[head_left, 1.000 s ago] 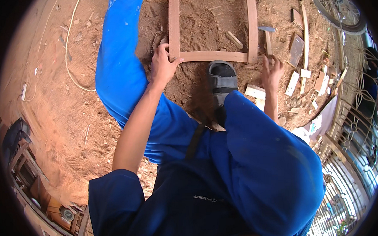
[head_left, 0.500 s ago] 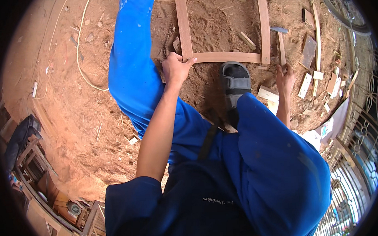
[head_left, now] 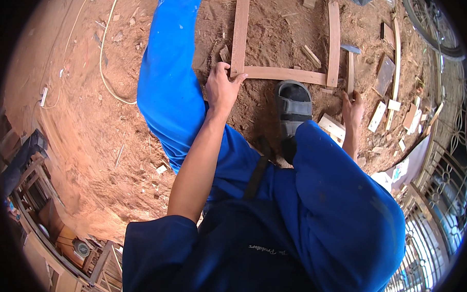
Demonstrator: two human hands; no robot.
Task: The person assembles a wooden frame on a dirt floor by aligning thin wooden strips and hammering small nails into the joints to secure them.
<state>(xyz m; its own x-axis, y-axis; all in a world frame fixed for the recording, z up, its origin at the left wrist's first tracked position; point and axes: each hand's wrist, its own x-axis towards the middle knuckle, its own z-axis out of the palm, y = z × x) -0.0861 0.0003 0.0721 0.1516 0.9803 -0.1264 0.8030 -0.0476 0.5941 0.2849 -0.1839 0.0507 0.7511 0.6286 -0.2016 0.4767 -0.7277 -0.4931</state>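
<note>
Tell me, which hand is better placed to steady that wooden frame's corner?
Probably the left hand: it already rests on the near-left corner of the wooden frame. The right hand is down by loose offcuts, off the frame.

Wooden frame (head_left: 285, 74): its long left rail runs off the top edge; far end unseen.
Right hand (head_left: 353, 108): fingertips too small to tell whether they grip anything.
Sandal (head_left: 293, 105): heel hidden behind the blue knee (head_left: 343, 193).
Wheel (head_left: 429, 20): cut by the rim.

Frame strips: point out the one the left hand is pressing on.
The left hand presses the corner where the left upright strip meets the cross strip; the right upright strip lies untouched.
</note>
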